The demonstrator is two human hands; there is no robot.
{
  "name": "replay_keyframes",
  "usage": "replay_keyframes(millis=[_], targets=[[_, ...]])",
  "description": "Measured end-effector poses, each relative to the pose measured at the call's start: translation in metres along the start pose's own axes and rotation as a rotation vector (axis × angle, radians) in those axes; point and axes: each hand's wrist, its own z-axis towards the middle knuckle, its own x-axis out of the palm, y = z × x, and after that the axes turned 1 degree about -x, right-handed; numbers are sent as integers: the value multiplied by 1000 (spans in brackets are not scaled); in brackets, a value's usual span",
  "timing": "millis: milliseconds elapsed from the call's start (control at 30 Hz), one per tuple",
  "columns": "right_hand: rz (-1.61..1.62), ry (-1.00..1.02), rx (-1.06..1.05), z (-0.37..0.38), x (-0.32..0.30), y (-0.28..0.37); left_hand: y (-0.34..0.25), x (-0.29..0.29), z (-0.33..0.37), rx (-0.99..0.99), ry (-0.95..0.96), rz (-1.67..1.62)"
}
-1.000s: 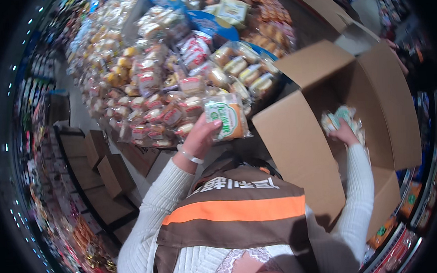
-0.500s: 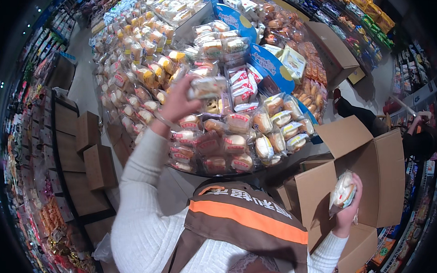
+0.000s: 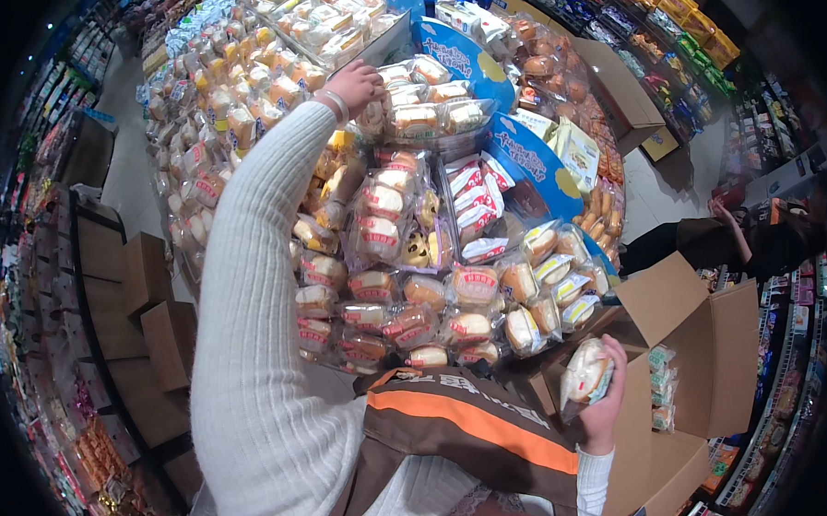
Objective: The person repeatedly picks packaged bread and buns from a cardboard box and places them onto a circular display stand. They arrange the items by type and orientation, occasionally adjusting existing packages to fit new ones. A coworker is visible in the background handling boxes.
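Observation:
My left hand (image 3: 358, 87) reaches far over the bread display, its fingers curled down on a packaged bread (image 3: 370, 119) that is mostly hidden beneath it. Just right of it lie several clear-wrapped breads (image 3: 415, 121) in a row against a blue divider (image 3: 460, 57). Near the open carton at the lower right, my right hand (image 3: 607, 399) is closed round a bread in a clear wrapper (image 3: 585, 377), held upright. Below my left forearm are wrapped rolls with red labels (image 3: 381, 202), beside a compartment of red-and-white packets (image 3: 474, 195).
The open cardboard carton (image 3: 731, 355) at my right holds several wrapped packs (image 3: 663, 387). Two closed boxes (image 3: 170, 342) stand on the left by a shelf. Another person (image 3: 763, 233) is at the right, beyond the carton. A second carton (image 3: 613, 83) stands behind the display.
My left hand, with its wrapped bread, has moved farther out and down onto the pile. My right hand has come left with its bread, uncovering packs in the carton. The other person has moved.

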Motion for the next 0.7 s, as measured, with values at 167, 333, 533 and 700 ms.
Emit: replay_keyframes(millis=[167, 333, 533, 700], targets=[[5, 94, -11, 41, 49, 9, -18, 49, 0, -305, -29, 15], [94, 302, -78, 82, 95, 31, -43, 58, 13, -519, -50, 7], [62, 406, -223, 103, 119, 47, -13, 0, -24, -471, -86, -502], [-99, 308, -195, 95, 122, 49, -53, -86, -104, -436, -510, -1450]])
